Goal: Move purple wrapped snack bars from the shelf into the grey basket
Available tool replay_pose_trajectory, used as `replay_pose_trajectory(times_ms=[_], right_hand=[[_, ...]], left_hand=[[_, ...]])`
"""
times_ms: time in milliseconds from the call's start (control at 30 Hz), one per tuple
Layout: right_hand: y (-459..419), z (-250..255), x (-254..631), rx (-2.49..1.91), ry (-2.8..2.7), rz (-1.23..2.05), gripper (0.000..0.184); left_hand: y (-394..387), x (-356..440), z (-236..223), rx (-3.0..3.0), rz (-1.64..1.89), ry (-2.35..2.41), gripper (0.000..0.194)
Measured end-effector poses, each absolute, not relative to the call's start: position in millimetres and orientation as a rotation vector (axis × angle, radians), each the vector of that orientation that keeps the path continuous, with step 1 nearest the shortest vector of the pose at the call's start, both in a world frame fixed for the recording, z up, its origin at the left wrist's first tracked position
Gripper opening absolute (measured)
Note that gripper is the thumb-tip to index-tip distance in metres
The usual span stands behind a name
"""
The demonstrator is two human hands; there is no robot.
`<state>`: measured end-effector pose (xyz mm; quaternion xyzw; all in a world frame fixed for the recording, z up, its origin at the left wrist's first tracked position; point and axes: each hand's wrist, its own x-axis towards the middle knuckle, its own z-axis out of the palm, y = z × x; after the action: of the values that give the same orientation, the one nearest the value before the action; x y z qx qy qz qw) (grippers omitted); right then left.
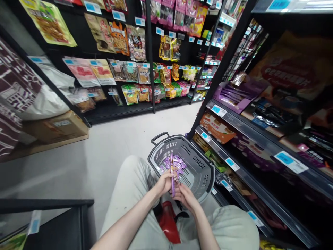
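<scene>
Between my knees, over the near side of a grey plastic shopping basket [194, 152], I hold a slim purple snack packet [172, 161] roughly upright. My left hand [165, 182] is closed round its middle. At the packet's lower end is my right hand [185, 195], its fingers curled against the wrapper; part of their grip is hidden. Several similar purple packets [179, 162] lie loose in the bottom of the basket. The basket's handle [159, 136] sticks out on its far left side.
Black shelving with snack boxes and a price-tag rail [231, 163] rises close on the right. Hanging snack bags [136, 43] fill the rack ahead. A cardboard box [56, 128] stands at left, a black metal frame [47, 205] at lower left. Something red [168, 222] is between my legs.
</scene>
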<state>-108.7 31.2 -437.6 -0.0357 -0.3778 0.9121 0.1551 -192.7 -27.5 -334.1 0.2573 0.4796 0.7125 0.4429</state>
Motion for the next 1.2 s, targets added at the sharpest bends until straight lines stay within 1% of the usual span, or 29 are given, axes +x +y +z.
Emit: replay_pose_trajectory(times_ms=[100,167,233,300,400,533,600,767,933,1033,1200], right_hand=[[21.1,-430.0,-110.1,-0.065,-1.230,2.553,0.049],[19.2,-428.1,-112.5,-0.122,-1.271,2.465,0.047],[24.0,-427.9,-113.4,-0.171,-1.327,2.371,0.045],[36.5,-429.4,-110.2,-0.213,-1.406,2.275,0.043],[64.8,-435.7,-96.9,-0.304,-1.479,2.139,0.043],[95.3,-449.5,-77.2,-0.384,-1.421,2.007,0.042],[101.0,-455.0,-73.0,-0.400,-1.319,2.014,0.042],[98.4,-455.2,-76.1,-0.443,-0.992,2.118,0.044],[94.7,-449.4,-79.5,-0.433,-0.910,2.170,0.041],[95.6,-450.9,-80.3,-0.445,-0.897,2.170,0.041],[98.3,-453.3,-79.4,-0.496,-0.814,2.195,0.041]], left_hand=[[-27.9,-191.0,-335.1,0.619,1.805,1.186,0.024],[-28.0,-191.5,-335.0,0.614,1.801,1.187,0.020],[-29.0,-194.2,-333.2,0.621,1.792,1.180,0.024],[-30.8,-198.8,-330.0,0.645,1.796,1.206,0.032],[-34.0,-206.0,-325.3,0.680,1.800,1.360,0.043],[-34.5,-206.8,-325.4,0.654,1.766,1.532,0.049],[-32.9,-203.4,-328.2,0.623,1.752,1.549,0.047],[-29.7,-197.8,-335.6,0.554,1.741,1.536,0.034],[-29.3,-199.7,-338.0,0.503,1.750,1.532,0.028],[-28.4,-199.8,-336.6,0.485,1.747,1.522,0.031],[-26.6,-197.8,-333.9,0.444,1.730,1.437,0.044]])
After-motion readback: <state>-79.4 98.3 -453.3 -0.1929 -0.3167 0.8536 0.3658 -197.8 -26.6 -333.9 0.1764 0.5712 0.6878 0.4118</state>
